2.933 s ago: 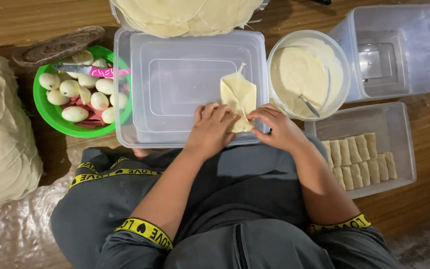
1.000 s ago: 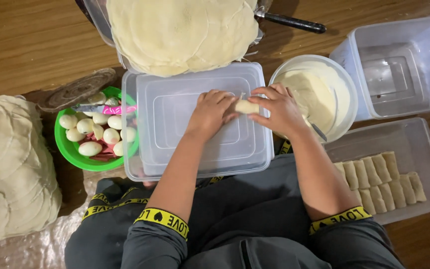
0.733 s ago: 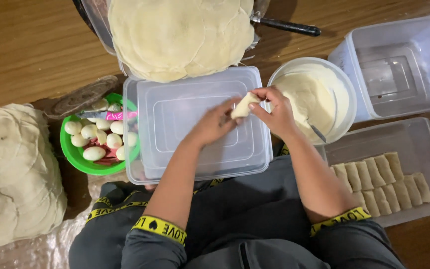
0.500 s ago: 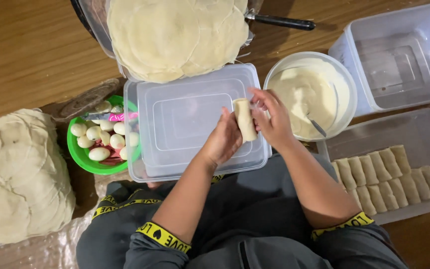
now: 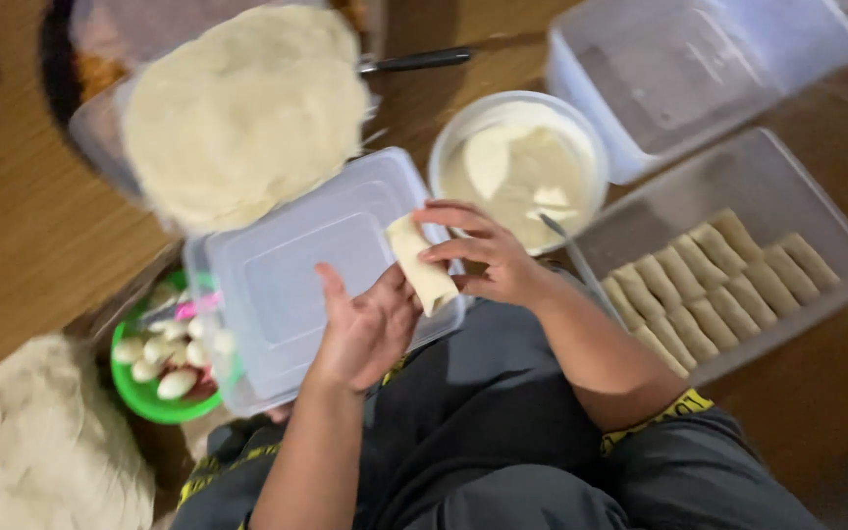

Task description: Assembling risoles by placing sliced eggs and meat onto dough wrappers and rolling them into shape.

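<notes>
A pale rolled wrapper (image 5: 421, 263) is pinched in the fingers of my right hand (image 5: 484, 255), lifted just above the clear plastic lid (image 5: 287, 275) that lies on my lap. My left hand (image 5: 363, 329) is open beside it, palm up, its fingertips touching the roll's lower end. A white bowl of pale paste (image 5: 520, 167) with a spoon stands right behind my right hand. To the right, a clear tray (image 5: 807, 196) holds several finished rolls (image 5: 714, 285) in rows.
A stack of round thin wrappers (image 5: 247, 108) sits on a pan at the back. A green bowl of small white eggs (image 5: 164, 358) is at the left, a second wrapper pile (image 5: 31, 442) bottom left, an empty clear container (image 5: 699, 59) top right. The floor is wood.
The wrapper was folded and rolled up on the lid, then lifted off it in my right hand. My left hand opened. The view has swung and tilted to the right.
</notes>
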